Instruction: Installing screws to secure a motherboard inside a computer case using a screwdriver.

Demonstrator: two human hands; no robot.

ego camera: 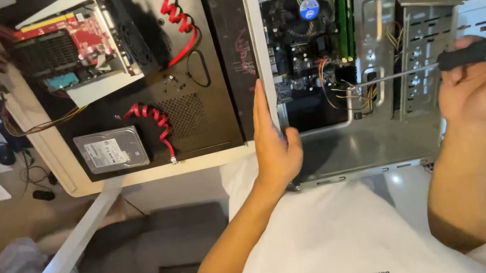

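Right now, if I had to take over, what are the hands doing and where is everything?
Left hand: flat against the edge of the open computer case, steadying it.
Right hand: grip shut on a black-handled screwdriver, tip down among the wires by the motherboard.
Done: side panel off, lying to the left; a hard drive and red cables rest on it.
Left: motherboard and fan still inside.

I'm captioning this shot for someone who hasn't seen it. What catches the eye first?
An open computer case lies at centre, its fan showing. The right hand holds a long screwdriver reaching inside; the left hand braces the case's edge. To the left, red cables and a hard drive lie on a black panel.
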